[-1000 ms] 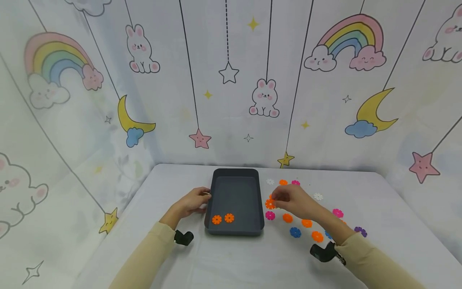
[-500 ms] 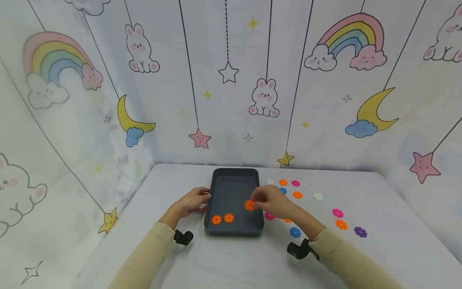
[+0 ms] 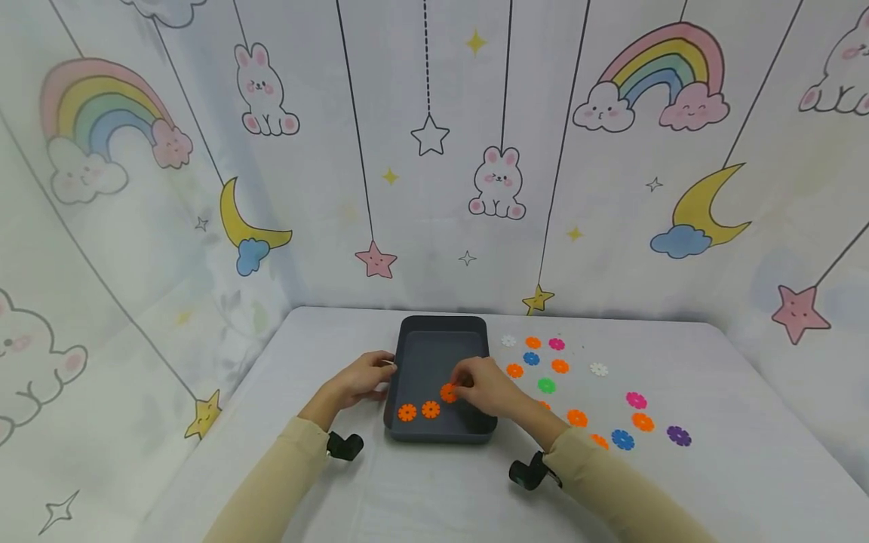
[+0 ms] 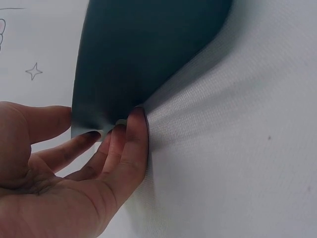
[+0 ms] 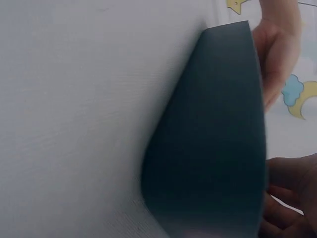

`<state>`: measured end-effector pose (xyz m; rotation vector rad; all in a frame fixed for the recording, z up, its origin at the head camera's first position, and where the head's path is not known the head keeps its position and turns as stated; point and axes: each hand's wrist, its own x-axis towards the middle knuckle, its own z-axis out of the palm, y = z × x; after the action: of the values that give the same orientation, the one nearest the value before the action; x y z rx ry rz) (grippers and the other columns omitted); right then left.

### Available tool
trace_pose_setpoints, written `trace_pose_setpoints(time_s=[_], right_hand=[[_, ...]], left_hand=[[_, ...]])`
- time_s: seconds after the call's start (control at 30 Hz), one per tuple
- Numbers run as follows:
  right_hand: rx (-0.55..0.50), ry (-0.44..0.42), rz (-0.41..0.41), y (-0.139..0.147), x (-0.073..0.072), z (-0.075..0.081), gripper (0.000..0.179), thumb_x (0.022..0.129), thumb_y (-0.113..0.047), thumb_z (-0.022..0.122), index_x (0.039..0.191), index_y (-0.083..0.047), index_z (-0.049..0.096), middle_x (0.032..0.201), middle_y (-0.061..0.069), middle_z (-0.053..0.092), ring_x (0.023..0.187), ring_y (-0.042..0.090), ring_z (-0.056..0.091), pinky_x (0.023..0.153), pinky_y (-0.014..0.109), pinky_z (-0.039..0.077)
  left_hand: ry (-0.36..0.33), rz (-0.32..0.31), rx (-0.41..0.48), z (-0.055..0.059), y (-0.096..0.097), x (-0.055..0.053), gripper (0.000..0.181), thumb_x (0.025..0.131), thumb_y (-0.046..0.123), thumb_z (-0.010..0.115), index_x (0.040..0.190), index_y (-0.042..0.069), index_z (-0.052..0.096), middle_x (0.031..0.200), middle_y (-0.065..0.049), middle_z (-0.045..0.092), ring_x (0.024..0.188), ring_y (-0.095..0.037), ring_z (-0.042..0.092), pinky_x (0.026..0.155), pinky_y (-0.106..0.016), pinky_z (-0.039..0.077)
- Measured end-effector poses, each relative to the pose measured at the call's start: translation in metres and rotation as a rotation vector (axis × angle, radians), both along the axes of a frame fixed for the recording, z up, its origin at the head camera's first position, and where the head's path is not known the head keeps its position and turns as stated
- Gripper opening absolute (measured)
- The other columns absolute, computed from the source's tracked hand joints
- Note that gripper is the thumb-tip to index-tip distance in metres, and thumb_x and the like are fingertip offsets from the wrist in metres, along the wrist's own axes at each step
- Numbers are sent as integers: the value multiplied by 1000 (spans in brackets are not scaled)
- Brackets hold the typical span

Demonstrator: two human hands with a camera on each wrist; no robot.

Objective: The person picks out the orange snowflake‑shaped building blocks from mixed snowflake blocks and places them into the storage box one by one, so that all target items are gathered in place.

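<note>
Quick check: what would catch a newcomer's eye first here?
Probably the dark gray tray, low center in the head view, with two orange flower-shaped discs near its front left corner. Right of them, the right hand pinches a third disc; the left hand holds the tray's left side. A cartoon-printed backdrop fills the upper view.

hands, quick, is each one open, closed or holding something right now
Left hand: closed, gripping the dark tray at its left edge.
Right hand: closed, pinching an orange flower-shaped piece over the tray.
</note>
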<state>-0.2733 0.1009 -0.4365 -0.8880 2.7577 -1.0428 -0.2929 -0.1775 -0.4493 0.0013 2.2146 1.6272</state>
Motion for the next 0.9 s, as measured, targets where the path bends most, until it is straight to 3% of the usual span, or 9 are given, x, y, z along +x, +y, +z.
trace_pose_setpoints(time_s=[0.57,0.9], right_hand=[[161,27,-64,-14,-10,-15,8,93,-6,73,101,-8,73,91,-1,70,82,12,64,76,32,56],[158,34,-94,-16,-9,-15,9,92,-6,74,101,-7,73,93,1,71,84,15,65,77,35,56]], left_hand=[[-8,-1,9,2,0,-1,48,108,14,50,152,-2,40,148,-23,50,128,-36,56,93,-45,57],[-11,0,6,0,0,-2,48,108,16,50,152,-2,41,148,-22,50,129,-35,56,92,-43,57]])
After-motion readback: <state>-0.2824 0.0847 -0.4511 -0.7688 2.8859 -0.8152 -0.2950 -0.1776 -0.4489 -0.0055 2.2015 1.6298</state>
